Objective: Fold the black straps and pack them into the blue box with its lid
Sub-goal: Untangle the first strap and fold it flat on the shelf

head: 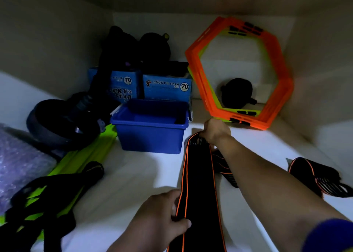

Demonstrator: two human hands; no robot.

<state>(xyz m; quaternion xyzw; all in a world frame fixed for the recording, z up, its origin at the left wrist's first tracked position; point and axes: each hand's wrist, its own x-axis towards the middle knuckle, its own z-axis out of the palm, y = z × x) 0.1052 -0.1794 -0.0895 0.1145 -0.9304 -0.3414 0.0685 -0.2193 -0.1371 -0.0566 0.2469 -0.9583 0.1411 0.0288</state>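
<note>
A long black strap with orange edging (198, 179) lies stretched on the white shelf floor, running from the near edge toward the back. My right hand (214, 131) grips its far end, just right of the blue box. My left hand (162, 216) pinches the strap's left edge near me. The blue box (150, 135) stands open, with no lid on it, left of the strap's far end. A second black strap with orange trim (315, 173) lies bunched at the right. Part of another strap (225, 167) shows under my right forearm.
Orange hexagonal frames (242, 72) lean against the back right wall with a black ball-like item (236, 92) behind them. Blue "Lucky Star" cartons (166, 87) and dark bags stand behind the box. Green-and-black gear (47, 194), a dark round object (61, 123) and bubble wrap (17, 162) fill the left.
</note>
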